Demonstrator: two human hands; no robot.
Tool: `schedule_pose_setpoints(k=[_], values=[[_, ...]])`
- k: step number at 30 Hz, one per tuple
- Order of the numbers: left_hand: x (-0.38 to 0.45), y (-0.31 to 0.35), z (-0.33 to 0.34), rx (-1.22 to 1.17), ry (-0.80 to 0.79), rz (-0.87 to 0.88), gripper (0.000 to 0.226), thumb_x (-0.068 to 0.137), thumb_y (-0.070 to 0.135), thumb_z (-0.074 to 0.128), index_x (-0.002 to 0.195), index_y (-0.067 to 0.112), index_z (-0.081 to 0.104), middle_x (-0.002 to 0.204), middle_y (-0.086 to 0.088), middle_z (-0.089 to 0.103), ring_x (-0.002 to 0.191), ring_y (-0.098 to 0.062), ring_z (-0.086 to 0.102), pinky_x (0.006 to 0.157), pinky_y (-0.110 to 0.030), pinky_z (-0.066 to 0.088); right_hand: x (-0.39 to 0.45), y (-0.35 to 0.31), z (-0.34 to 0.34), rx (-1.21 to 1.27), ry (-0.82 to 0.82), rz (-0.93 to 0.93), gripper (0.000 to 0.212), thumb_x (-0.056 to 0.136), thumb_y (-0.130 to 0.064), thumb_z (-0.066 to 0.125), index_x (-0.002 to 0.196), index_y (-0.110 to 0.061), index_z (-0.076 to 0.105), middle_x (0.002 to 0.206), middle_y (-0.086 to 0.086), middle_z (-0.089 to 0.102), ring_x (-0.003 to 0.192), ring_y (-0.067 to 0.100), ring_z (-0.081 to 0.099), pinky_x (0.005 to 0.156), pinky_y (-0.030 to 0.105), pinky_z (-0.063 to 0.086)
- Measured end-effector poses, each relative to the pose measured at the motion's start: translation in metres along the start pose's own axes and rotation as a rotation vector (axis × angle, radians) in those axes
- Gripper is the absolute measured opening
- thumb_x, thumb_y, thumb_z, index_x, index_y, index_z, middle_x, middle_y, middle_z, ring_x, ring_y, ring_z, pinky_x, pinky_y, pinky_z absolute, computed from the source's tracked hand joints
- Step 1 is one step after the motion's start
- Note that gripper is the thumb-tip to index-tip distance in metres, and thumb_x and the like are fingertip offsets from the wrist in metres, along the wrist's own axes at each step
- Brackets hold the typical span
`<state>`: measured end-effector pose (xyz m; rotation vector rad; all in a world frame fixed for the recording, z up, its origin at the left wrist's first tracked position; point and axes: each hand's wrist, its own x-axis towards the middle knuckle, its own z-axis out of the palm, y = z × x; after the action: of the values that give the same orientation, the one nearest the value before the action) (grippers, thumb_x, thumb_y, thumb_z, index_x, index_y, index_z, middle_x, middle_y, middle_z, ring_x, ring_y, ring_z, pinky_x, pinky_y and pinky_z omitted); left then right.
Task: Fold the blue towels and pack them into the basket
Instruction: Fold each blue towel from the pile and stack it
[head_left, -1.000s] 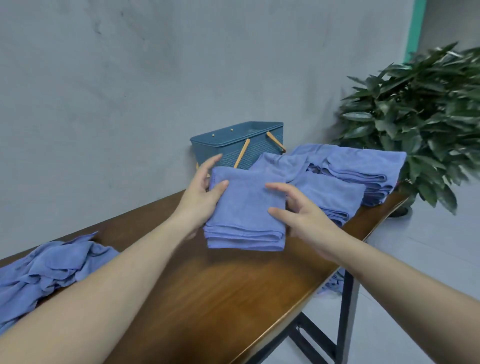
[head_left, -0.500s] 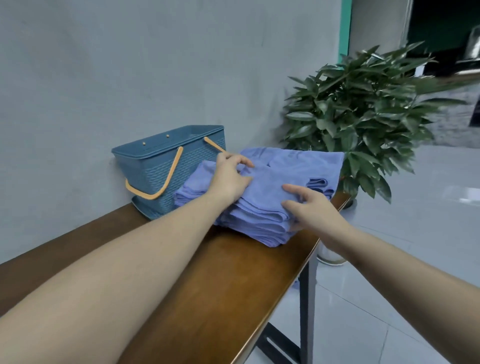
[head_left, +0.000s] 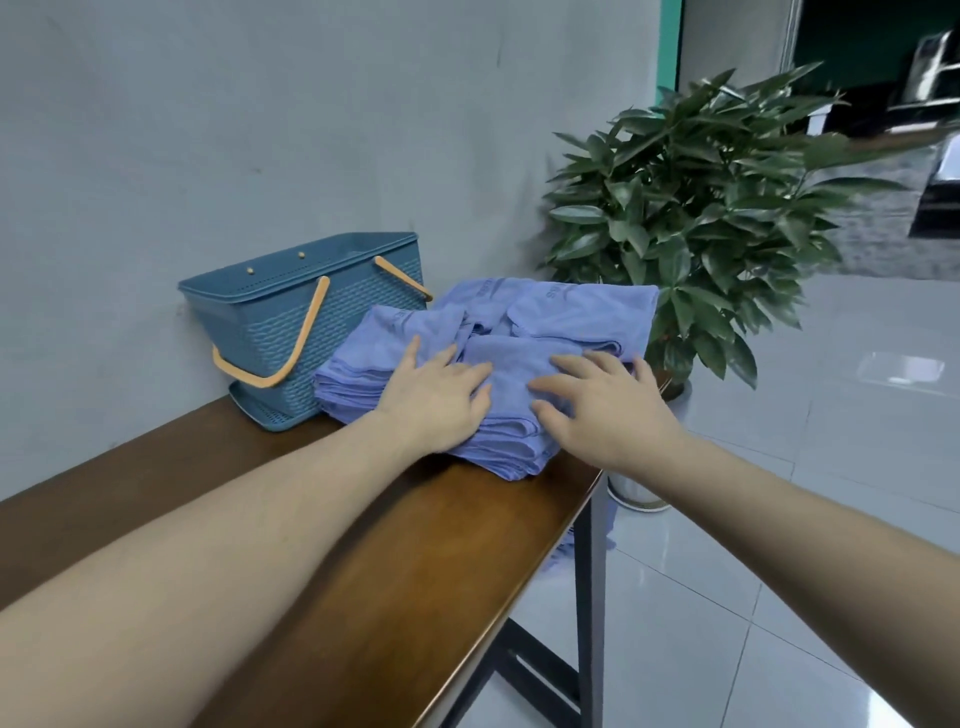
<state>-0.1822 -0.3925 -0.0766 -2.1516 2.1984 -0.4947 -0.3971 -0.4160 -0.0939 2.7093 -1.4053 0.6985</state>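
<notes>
Head view, as I log it: folded blue towels (head_left: 498, 358) stacked on the wooden surface (head_left: 395, 561), just beside the blue basket (head_left: 311, 312). Left hand (head_left: 441, 400) and right hand (head_left: 602, 410) rest on the stack, fingers spread flat.

- You have bare table (head_left: 415, 561) between you and the towel stack (head_left: 519, 364).
- The basket (head_left: 291, 312) mouth is open above; its handle (head_left: 283, 358) hangs down its front.
- The plant (head_left: 701, 208) crowds the table's far right end.

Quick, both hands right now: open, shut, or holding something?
Left hand: open, fingers flat on the stack of folded blue towels.
Right hand: open, fingers spread on the same stack.
</notes>
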Motion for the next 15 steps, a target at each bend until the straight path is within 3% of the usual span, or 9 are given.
schedule_pose_setpoints(k=[3,7,10,13,15], values=[[-0.003,0.0,-0.011,0.003,-0.047,0.015,0.049,0.104,0.046,0.024,0.145,0.03,0.046,0.15,0.006,0.049,0.149,-0.018,0.025,0.122,-0.055,0.005,0.001,-0.006,-0.008,-0.008,-0.072,0.078,0.041,0.099,-0.065,0.035,0.13,-0.052,0.057,0.15,-0.014,0.043,0.146,0.023,0.026,0.117,0.065,0.01],[-0.037,-0.016,-0.017,-0.134,0.19,0.013,0.038,0.099,0.045,0.04,0.126,0.028,0.062,0.127,0.007,0.06,0.127,-0.018,0.049,0.11,-0.043,0.033,-0.01,-0.032,-0.017,0.047,0.042,-0.051,0.045,0.098,-0.066,0.036,0.13,-0.047,0.061,0.151,-0.006,0.047,0.145,0.023,0.031,0.118,0.054,0.017],[-0.088,-0.04,-0.016,-0.226,0.32,-0.022,0.041,0.094,0.047,0.038,0.117,0.026,0.065,0.115,0.01,0.064,0.114,-0.018,0.059,0.095,-0.04,0.046,-0.02,-0.062,-0.02,0.149,0.046,-0.173,0.041,0.097,-0.057,0.044,0.127,-0.04,0.065,0.141,-0.006,0.055,0.135,0.022,0.044,0.11,0.045,0.031],[-0.153,-0.069,-0.008,-0.224,0.309,-0.126,0.043,0.092,0.048,0.039,0.121,0.028,0.063,0.121,0.012,0.062,0.117,-0.015,0.057,0.098,-0.041,0.047,-0.031,-0.101,-0.018,0.325,-0.045,-0.274,0.035,0.096,-0.048,0.051,0.125,-0.035,0.066,0.129,-0.006,0.062,0.123,0.023,0.053,0.105,0.044,0.042],[-0.203,-0.088,0.0,-0.203,0.269,-0.215,0.046,0.09,0.049,0.041,0.126,0.03,0.061,0.127,0.011,0.06,0.124,-0.014,0.053,0.103,-0.042,0.045,-0.038,-0.131,-0.011,0.37,-0.106,-0.354,0.032,0.098,-0.041,0.055,0.128,-0.033,0.064,0.13,-0.007,0.061,0.123,0.016,0.053,0.106,0.036,0.041]])
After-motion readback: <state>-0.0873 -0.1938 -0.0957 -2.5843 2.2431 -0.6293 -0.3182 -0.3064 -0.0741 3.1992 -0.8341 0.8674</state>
